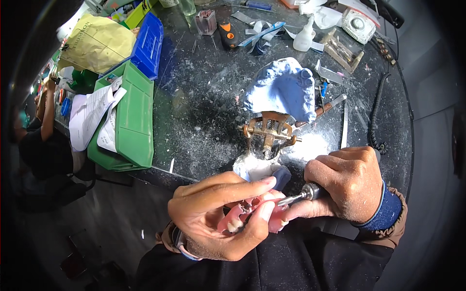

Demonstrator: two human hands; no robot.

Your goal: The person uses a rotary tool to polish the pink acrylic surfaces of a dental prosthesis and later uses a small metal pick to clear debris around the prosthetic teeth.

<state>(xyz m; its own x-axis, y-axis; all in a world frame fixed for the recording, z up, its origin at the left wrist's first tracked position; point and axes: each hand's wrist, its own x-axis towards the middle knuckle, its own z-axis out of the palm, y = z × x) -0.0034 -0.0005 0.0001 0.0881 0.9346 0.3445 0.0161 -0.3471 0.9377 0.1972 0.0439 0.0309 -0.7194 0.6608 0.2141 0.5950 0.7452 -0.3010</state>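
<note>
Leftmost, white sheets of paper [90, 116] spill over the side of a green bin [136, 119], partly in it and partly hanging out. Just behind it, a yellow package [99, 43] lies on a blue bin [149, 46] and hides most of its inside. Further back is a lime-green bin [138, 14] whose contents are too cluttered to tell. Next, a small clear cup [206, 24] holds reddish bits, and well to its right a white squeeze bottle [303, 39] stands upright; its contents cannot be seen.

At the near edge, the left hand [201, 211] curls around a pink denture [235, 213] with white teeth, gripping it between thumb and fingers above the person's lap. To the right, the right hand [347, 179] is closed around a dark-handled handpiece [310, 190], its metal nose at the denture. The two hands are close together; whether they touch cannot be told. Just beyond them stands a brass-coloured articulator [269, 131], with a blue-grey cast [281, 89] behind its frame.
</note>
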